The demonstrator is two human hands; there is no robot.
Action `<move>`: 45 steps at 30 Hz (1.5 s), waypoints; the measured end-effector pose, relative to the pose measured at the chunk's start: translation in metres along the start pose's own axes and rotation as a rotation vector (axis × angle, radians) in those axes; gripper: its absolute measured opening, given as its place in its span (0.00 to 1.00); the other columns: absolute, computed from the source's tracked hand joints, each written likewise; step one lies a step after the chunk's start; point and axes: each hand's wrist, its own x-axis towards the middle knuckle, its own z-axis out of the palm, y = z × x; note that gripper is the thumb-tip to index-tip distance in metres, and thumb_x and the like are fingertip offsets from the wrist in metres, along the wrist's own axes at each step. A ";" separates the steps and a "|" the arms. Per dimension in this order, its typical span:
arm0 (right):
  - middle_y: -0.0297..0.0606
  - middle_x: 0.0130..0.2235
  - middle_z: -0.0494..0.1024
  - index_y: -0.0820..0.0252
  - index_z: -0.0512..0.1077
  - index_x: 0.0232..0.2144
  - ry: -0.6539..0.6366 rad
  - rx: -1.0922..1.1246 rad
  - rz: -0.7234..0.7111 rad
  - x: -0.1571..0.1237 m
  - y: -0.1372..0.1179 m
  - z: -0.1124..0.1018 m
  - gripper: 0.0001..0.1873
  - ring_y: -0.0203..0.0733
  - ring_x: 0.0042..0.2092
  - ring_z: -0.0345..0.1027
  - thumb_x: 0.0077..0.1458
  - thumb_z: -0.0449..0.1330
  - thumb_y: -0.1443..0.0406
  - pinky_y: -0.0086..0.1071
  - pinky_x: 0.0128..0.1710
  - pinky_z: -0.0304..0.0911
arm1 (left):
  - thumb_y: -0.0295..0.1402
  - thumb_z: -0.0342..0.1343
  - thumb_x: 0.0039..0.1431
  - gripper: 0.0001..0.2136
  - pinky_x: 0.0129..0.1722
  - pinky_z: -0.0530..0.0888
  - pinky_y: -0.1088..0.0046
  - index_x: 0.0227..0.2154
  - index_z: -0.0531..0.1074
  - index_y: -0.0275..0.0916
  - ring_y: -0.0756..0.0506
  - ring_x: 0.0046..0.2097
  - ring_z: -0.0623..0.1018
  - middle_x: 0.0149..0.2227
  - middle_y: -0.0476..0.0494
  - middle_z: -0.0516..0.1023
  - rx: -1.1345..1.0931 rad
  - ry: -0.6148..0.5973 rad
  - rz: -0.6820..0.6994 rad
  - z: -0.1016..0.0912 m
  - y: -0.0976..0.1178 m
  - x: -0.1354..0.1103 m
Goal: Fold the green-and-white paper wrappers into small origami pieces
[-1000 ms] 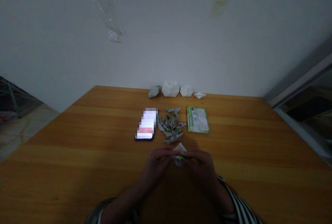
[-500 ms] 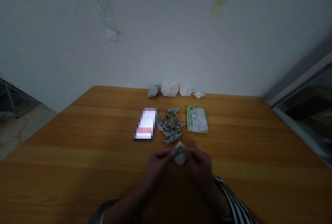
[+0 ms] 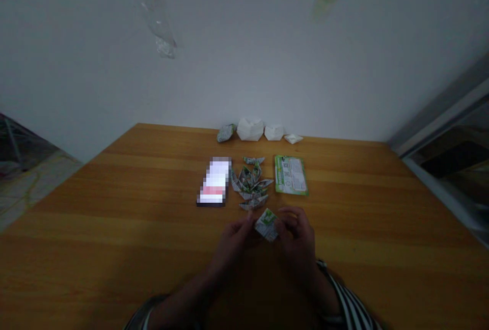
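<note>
A small diamond of folded printed paper point(image 3: 266, 226), white with a green patch near its top corner, is held up between my hands. My left hand point(image 3: 232, 241) touches its left corner, thumb raised along that edge and the lower fingers behind it, partly hidden. My right hand point(image 3: 297, 236) pinches the right corner between thumb and fingers. Just beyond the hands lies a cluster of folded printed-paper pieces point(image 3: 250, 183), pointed and boat-like, several of them overlapping.
A phone point(image 3: 214, 182) with a blurred lit screen lies left of the cluster, and a green-and-white printed packet point(image 3: 291, 175) lies right. Along the wall stand a printed folded paper point(image 3: 225, 133) and white folded papers point(image 3: 250, 130). All rest on a wooden table point(image 3: 133, 208).
The paper now shows more of its face as a wider diamond. My left thumb has lifted upright, and my right fingers have spread away from the paper's top edge.
</note>
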 end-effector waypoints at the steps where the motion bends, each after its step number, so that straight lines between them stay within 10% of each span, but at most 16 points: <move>1: 0.35 0.29 0.77 0.57 0.64 0.43 -0.003 -0.022 -0.008 0.000 0.001 -0.001 0.12 0.37 0.28 0.73 0.55 0.58 0.66 0.26 0.27 0.68 | 0.50 0.56 0.52 0.23 0.32 0.75 0.72 0.28 0.79 0.31 0.44 0.29 0.81 0.28 0.37 0.83 0.056 0.029 -0.021 -0.001 0.002 0.001; 9: 0.37 0.38 0.81 0.54 0.71 0.44 -0.168 -0.270 -0.199 0.007 -0.004 -0.008 0.14 0.41 0.35 0.77 0.54 0.58 0.68 0.30 0.34 0.71 | 0.48 0.61 0.48 0.19 0.25 0.71 0.77 0.22 0.80 0.33 0.48 0.23 0.77 0.22 0.43 0.81 0.266 -0.068 0.006 -0.014 0.009 0.007; 32: 0.34 0.27 0.77 0.59 0.70 0.41 -0.171 0.037 0.124 0.012 -0.001 -0.011 0.11 0.36 0.27 0.71 0.54 0.58 0.67 0.25 0.26 0.65 | 0.37 0.66 0.46 0.11 0.26 0.68 0.80 0.23 0.80 0.32 0.51 0.24 0.75 0.23 0.42 0.81 0.174 -0.244 -0.043 -0.018 0.005 0.004; 45: 0.39 0.33 0.80 0.60 0.72 0.40 -0.205 -0.114 0.032 0.013 -0.005 -0.014 0.09 0.41 0.33 0.75 0.54 0.57 0.68 0.28 0.31 0.69 | 0.45 0.54 0.56 0.19 0.29 0.70 0.76 0.26 0.80 0.33 0.48 0.27 0.77 0.26 0.43 0.82 0.560 -0.264 0.042 -0.015 0.014 0.003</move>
